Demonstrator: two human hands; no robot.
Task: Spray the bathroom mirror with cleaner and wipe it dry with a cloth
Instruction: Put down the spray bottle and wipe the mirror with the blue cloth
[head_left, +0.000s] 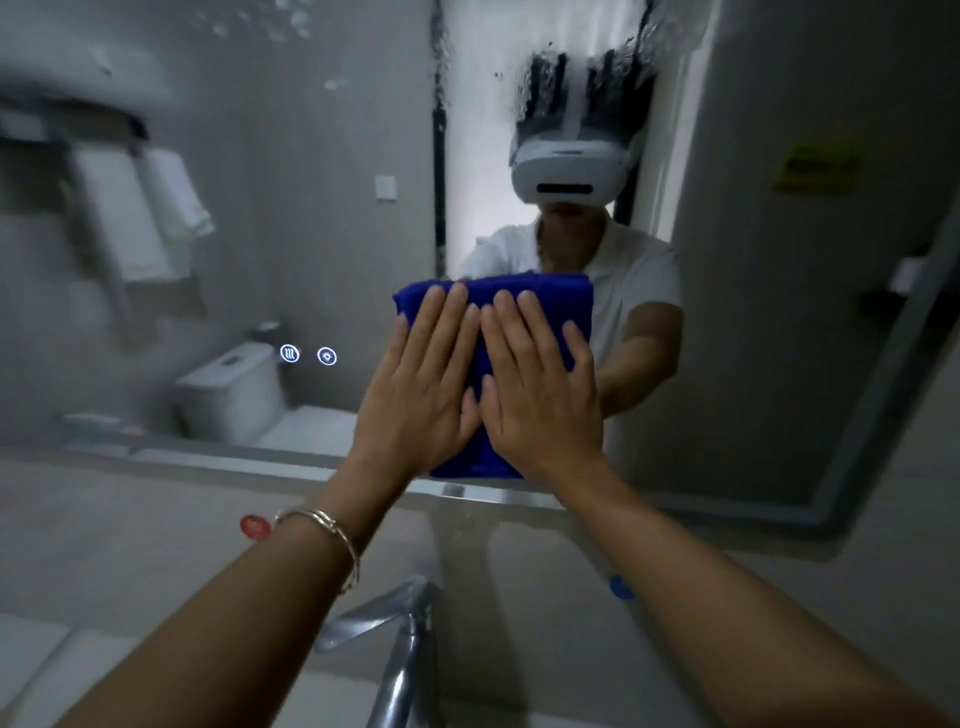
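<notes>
Headset (566, 166): white, rounded visor shell with one dark horizontal slot low on its front.
Strap (571, 111): white, runs up from the headset over the crown; its top is smeared and unclear.
Shirt (639, 280): white, short-sleeved, directly below the headset.
Left forearm (249, 603) and right forearm (727, 587): bare.
Bracelet (337, 535): thin pale metal, doubled bands, on the left forearm, well below the headset.

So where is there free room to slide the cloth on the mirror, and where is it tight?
Free: the glass left of the cloth up to the two lit icons, and above it up to the foam streaks. Tight: the mirror's bottom edge sits right under the cloth, with the tap below.
</notes>
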